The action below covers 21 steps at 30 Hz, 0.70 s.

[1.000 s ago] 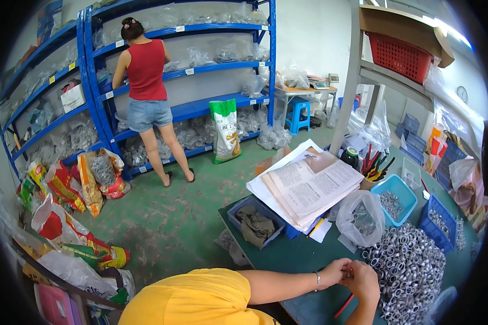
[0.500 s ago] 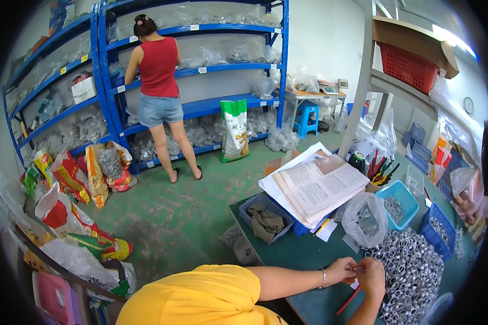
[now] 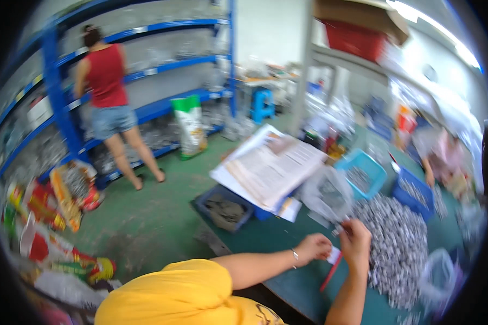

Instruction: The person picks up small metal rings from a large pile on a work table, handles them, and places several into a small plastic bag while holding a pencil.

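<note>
Over the green table [image 3: 303, 287], my left hand [image 3: 314, 249], with a bracelet at its wrist, has its fingers curled together; whether anything sits in them is hidden by blur. My right hand [image 3: 357, 238] is raised close beside it, pinching a small shiny metal part [image 3: 339, 229] between its fingertips. Just right of that hand spreads a large heap of grey ring-shaped metal parts [image 3: 396, 244]. A clear plastic bag [image 3: 326, 192] stands open beyond my hands. Below them lie a thin red stick-like tool [image 3: 331, 272] and a white slip of paper [image 3: 334, 255].
Papers [image 3: 274, 168] lie at the table's left, above a grey-blue bin with cloth [image 3: 225, 211]. A turquoise basket [image 3: 382, 176] and a blue basket [image 3: 415, 197] hold small parts. Another person [image 3: 108, 81] stands at blue shelves [image 3: 146, 112]; a hand [image 3: 428, 173] shows at far right.
My view has swung to the right, so the scene sits further left. My hands, together before, have come apart, and my right hand has lifted toward the plastic bag.
</note>
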Each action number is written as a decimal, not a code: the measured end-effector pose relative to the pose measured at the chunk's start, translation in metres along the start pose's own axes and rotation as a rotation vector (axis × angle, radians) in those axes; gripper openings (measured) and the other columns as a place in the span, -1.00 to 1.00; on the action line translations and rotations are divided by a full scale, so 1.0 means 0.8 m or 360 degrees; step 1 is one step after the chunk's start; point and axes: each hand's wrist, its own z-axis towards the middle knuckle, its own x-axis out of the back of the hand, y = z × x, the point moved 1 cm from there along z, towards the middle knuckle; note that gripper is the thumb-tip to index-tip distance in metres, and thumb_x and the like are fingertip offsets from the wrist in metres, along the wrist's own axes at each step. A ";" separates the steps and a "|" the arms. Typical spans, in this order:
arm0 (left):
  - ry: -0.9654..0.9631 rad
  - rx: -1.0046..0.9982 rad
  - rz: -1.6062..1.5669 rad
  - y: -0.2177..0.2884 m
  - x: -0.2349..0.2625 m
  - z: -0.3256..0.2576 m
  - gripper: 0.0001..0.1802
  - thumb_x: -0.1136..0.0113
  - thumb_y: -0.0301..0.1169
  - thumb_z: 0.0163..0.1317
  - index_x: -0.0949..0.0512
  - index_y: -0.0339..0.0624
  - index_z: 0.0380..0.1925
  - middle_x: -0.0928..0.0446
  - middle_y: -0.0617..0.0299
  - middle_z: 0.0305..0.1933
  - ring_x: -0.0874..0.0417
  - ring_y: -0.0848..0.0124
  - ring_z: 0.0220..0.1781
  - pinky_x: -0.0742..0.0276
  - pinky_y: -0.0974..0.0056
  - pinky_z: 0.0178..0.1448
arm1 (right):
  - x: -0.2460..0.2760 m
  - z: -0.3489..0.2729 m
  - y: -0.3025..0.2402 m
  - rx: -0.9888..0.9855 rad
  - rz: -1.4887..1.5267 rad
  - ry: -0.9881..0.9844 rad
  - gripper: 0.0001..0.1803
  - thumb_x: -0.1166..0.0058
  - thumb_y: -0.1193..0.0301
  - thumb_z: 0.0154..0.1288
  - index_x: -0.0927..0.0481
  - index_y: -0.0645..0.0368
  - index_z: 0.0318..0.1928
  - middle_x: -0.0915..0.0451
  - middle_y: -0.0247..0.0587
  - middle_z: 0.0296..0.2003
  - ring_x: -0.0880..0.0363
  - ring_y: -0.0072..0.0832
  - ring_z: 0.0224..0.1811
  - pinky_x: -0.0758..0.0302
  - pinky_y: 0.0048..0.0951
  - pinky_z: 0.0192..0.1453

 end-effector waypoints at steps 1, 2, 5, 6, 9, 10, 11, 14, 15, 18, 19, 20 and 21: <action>0.0025 0.0025 0.0028 0.002 0.002 0.001 -0.81 -0.17 -0.41 0.15 -0.46 -0.24 -0.27 -0.55 0.18 -0.34 -0.59 0.43 -0.35 -0.57 0.35 -0.24 | -0.003 0.001 0.004 -0.0083 0.0064 0.0013 -0.84 -0.04 0.68 -0.11 -0.52 0.30 -0.40 -0.51 -0.07 -0.51 -0.54 -0.28 -0.49 -0.46 -0.42 -0.39; 0.0082 0.0011 0.0015 0.006 0.014 -0.008 -0.83 -0.17 -0.42 0.14 -0.47 -0.22 -0.28 -0.55 0.18 -0.34 -0.59 0.45 -0.35 -0.57 0.36 -0.25 | -0.017 0.004 0.001 -0.0127 0.0168 -0.0018 -0.82 -0.04 0.66 -0.09 -0.54 0.28 -0.37 -0.53 -0.08 -0.50 -0.56 -0.31 -0.48 -0.47 -0.44 -0.38; 0.0055 -0.0047 0.0012 0.018 0.011 -0.013 -0.86 -0.13 -0.42 0.17 -0.45 -0.22 -0.31 -0.55 0.18 -0.37 -0.60 0.43 -0.37 -0.56 0.37 -0.29 | -0.011 0.010 -0.014 -0.0022 0.0338 0.0105 -0.82 -0.07 0.65 -0.07 -0.55 0.26 -0.36 -0.54 -0.13 -0.49 -0.55 -0.34 -0.50 -0.47 -0.45 -0.40; 0.0042 -0.0055 0.0004 0.024 0.011 -0.010 -0.86 -0.13 -0.43 0.17 -0.45 -0.21 -0.30 -0.56 0.17 -0.36 -0.61 0.42 -0.36 -0.56 0.37 -0.28 | -0.007 0.014 -0.019 0.0045 0.0366 0.0166 -0.83 -0.08 0.64 -0.07 -0.55 0.26 -0.36 -0.54 -0.13 -0.50 -0.54 -0.35 -0.50 -0.47 -0.45 -0.40; 0.0034 -0.0029 0.0025 0.019 0.011 0.002 -0.88 -0.08 -0.46 0.20 -0.44 -0.25 -0.29 -0.56 0.13 -0.34 -0.62 0.40 -0.34 -0.55 0.37 -0.25 | -0.005 0.017 -0.013 0.0131 0.0296 0.0167 -0.84 -0.12 0.66 -0.04 -0.55 0.27 -0.36 -0.54 -0.21 -0.51 -0.54 -0.49 -0.50 -0.47 -0.53 -0.42; 0.0043 -0.0030 0.0059 0.018 0.007 0.002 -0.89 -0.06 -0.48 0.21 -0.43 -0.26 -0.28 -0.56 0.12 -0.33 -0.62 0.40 -0.34 -0.56 0.38 -0.24 | -0.004 0.014 -0.008 0.0121 0.0291 0.0148 -0.85 -0.15 0.68 -0.01 -0.56 0.29 -0.35 -0.54 -0.27 -0.51 -0.54 -0.62 -0.49 -0.46 -0.62 -0.43; 0.0062 -0.0025 0.0095 0.022 0.002 -0.001 -0.89 -0.04 -0.49 0.22 -0.43 -0.28 -0.28 -0.56 0.11 -0.32 -0.62 0.39 -0.34 -0.56 0.37 -0.24 | -0.004 0.013 -0.007 0.0073 0.0354 0.0129 -0.85 -0.13 0.69 0.00 -0.56 0.30 -0.35 -0.55 -0.27 -0.50 -0.54 -0.63 -0.48 -0.47 -0.63 -0.43; 0.0075 0.0032 0.0034 0.018 0.003 -0.007 -0.88 -0.05 -0.49 0.21 -0.42 -0.28 -0.27 -0.56 0.09 -0.31 -0.62 0.39 -0.34 -0.55 0.37 -0.24 | -0.002 0.008 -0.008 0.0077 0.0267 0.0129 -0.86 -0.12 0.70 0.01 -0.55 0.29 -0.35 -0.55 -0.28 -0.48 -0.54 -0.64 -0.46 -0.48 -0.63 -0.40; 0.0065 0.0031 0.0041 0.019 0.005 -0.008 -0.88 -0.04 -0.50 0.21 -0.42 -0.28 -0.26 -0.56 0.09 -0.31 -0.62 0.38 -0.34 -0.56 0.37 -0.24 | -0.004 0.007 -0.008 0.0037 0.0335 0.0133 -0.86 -0.12 0.70 0.02 -0.55 0.29 -0.35 -0.55 -0.28 -0.47 -0.54 -0.64 -0.45 -0.49 -0.63 -0.38; 0.0047 0.0032 0.0043 0.018 0.006 -0.008 -0.88 -0.04 -0.50 0.21 -0.43 -0.28 -0.26 -0.56 0.08 -0.30 -0.62 0.38 -0.35 -0.56 0.37 -0.24 | -0.009 0.006 0.000 -0.0074 0.0535 0.0149 -0.86 -0.11 0.69 0.01 -0.55 0.28 -0.35 -0.55 -0.28 -0.48 -0.54 -0.63 -0.47 -0.49 -0.62 -0.38; 0.0051 0.0031 0.0040 0.018 0.005 -0.009 -0.88 -0.05 -0.50 0.21 -0.43 -0.28 -0.26 -0.56 0.08 -0.31 -0.62 0.38 -0.35 -0.56 0.37 -0.24 | -0.012 0.006 0.005 -0.0099 0.0606 0.0164 -0.85 -0.10 0.68 -0.01 -0.56 0.27 -0.36 -0.55 -0.27 -0.50 -0.53 -0.62 -0.51 -0.48 -0.61 -0.41; 0.0055 0.0031 0.0044 0.019 0.004 -0.010 -0.88 -0.05 -0.50 0.21 -0.43 -0.28 -0.26 -0.56 0.08 -0.31 -0.62 0.38 -0.35 -0.57 0.37 -0.24 | -0.016 0.006 0.010 -0.0122 0.0680 0.0185 -0.84 -0.09 0.68 -0.03 -0.56 0.26 -0.36 -0.55 -0.26 -0.51 -0.52 -0.62 -0.54 -0.47 -0.60 -0.44; 0.0068 0.0034 0.0038 0.021 0.004 -0.011 -0.88 -0.06 -0.50 0.21 -0.44 -0.28 -0.27 -0.56 0.09 -0.31 -0.62 0.38 -0.35 -0.57 0.36 -0.24 | -0.020 0.005 0.014 -0.0250 0.0809 0.0205 -0.87 -0.10 0.65 -0.03 -0.55 0.29 -0.38 -0.56 -0.29 -0.51 -0.52 -0.65 -0.53 -0.47 -0.61 -0.43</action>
